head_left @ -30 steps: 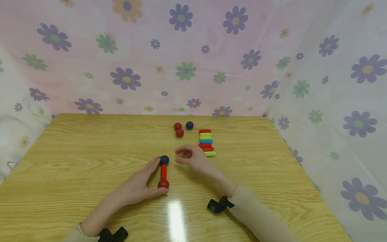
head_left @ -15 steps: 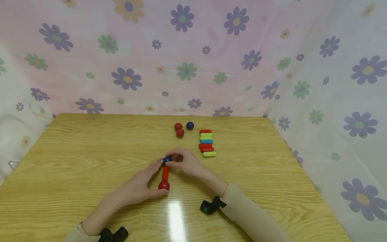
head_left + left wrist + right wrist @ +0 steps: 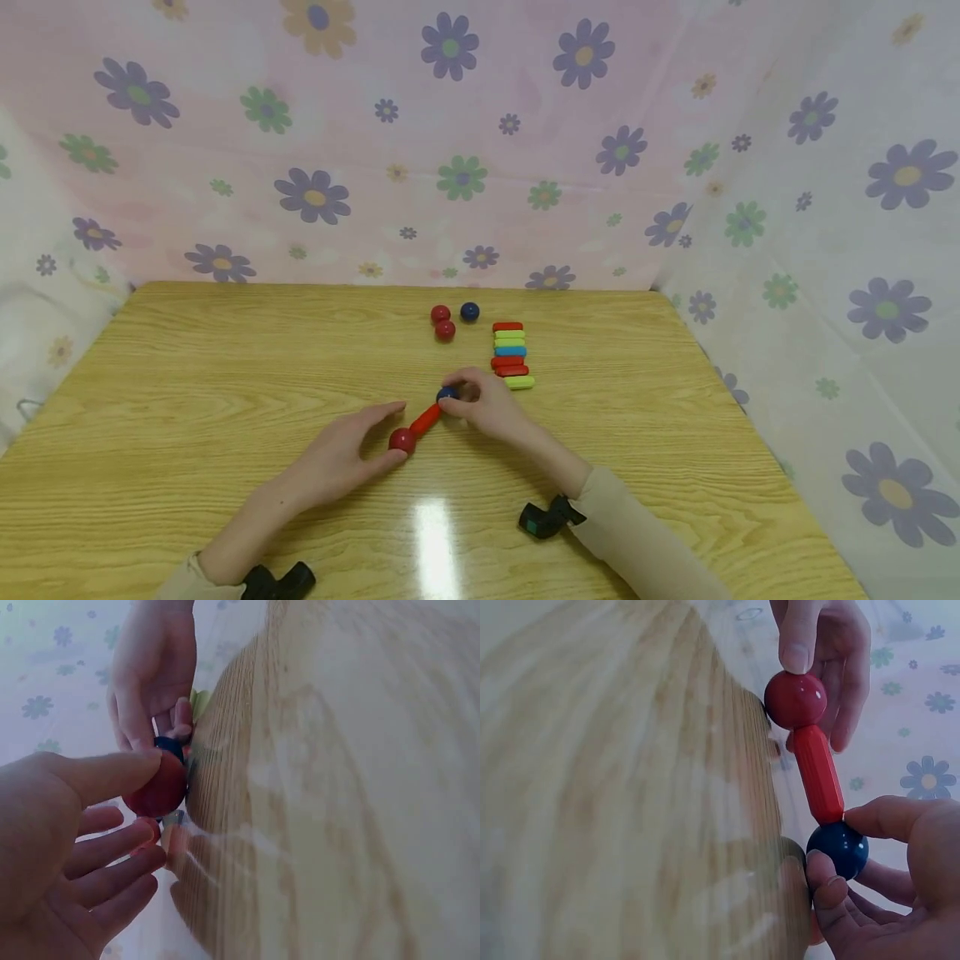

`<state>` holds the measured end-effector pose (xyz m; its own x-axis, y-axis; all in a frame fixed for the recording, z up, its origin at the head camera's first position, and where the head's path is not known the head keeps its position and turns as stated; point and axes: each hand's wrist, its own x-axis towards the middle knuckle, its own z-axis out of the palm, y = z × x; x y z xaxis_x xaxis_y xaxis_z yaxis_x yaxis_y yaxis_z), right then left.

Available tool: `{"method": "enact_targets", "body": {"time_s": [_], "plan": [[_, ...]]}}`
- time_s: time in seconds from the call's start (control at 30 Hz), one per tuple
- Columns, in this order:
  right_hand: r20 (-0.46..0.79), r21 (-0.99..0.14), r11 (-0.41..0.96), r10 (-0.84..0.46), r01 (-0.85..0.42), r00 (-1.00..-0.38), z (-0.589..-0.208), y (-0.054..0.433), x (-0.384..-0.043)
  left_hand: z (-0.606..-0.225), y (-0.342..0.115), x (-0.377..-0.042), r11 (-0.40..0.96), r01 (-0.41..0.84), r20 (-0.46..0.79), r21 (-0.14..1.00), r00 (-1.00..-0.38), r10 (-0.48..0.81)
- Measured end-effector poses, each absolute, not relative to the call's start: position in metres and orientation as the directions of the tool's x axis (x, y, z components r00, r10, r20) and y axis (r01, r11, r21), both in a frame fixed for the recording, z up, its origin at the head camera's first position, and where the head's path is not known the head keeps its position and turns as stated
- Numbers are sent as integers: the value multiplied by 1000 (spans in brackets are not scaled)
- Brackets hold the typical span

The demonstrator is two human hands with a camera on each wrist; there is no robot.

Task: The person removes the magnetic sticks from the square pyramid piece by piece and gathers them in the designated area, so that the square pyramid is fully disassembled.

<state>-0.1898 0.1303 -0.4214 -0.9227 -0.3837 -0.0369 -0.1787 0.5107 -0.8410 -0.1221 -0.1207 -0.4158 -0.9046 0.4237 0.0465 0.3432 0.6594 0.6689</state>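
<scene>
A red rod [image 3: 425,420] joins a red ball [image 3: 402,441] at its near left end to a dark blue ball [image 3: 446,395] at its far right end. My right hand [image 3: 491,407] pinches the blue ball [image 3: 840,849] between thumb and fingers. At the other end, the thumb of my left hand [image 3: 337,454] touches the red ball [image 3: 157,789]. The other left fingers are spread, with a gap to the ball in the head view. In the right wrist view the rod [image 3: 819,774] slants between the two balls, close above the tabletop.
Two red balls [image 3: 445,331] and a blue ball [image 3: 469,312] sit farther back on the wooden table [image 3: 225,375]. To their right lies a column of several red, yellow and blue rods [image 3: 511,352]. A flowered curtain [image 3: 465,217] borders the table's back.
My right hand came in from the right, took hold of the blue ball and drew it rightward. The ball-and-rod piece turned from lengthwise to diagonal, and the left forefinger no longer touches the blue ball.
</scene>
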Motion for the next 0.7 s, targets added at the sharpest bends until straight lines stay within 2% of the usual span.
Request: {"method": "enact_targets", "body": {"time_s": [0.27,0.7], "plan": [[-10,-790,560,-417,-249,-909,-420,139,-182,-419,-122,-126,668,376,179,642,-921,347],[56,-750,540,-522,-381,-851,-421,145,-175,-418,-122,-128,616,241,81,750,-958,276]]}}
